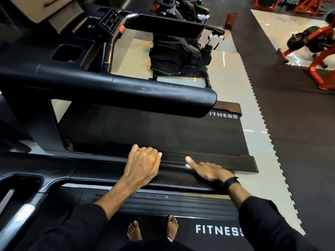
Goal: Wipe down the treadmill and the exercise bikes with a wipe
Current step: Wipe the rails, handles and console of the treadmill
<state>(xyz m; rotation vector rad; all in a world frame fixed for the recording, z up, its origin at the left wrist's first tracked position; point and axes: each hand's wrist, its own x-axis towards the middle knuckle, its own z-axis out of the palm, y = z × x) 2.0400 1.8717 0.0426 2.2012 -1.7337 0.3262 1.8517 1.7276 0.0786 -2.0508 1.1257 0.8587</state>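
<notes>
I stand barefoot on a black treadmill [217,218] marked FITNESS. Its right handrail [101,175] runs across in front of me. My left hand [143,165] grips that rail, fingers curled over its far edge, a ring on one finger. My right hand [208,171] lies on the rail farther right, one finger stretched out, the others folded under. A small white bit of wipe [187,166] peeks out beneath that finger; the rest of it is hidden. A black exercise bike [177,55] stands beyond the neighbouring treadmill.
A second black treadmill [163,131] sits alongside, its thick handrail [126,91] and console [110,20] at upper left. Orange racks with weight plates [319,51] stand on dark rubber mats at right. A red cylinder [231,19] stands on the floor at the back.
</notes>
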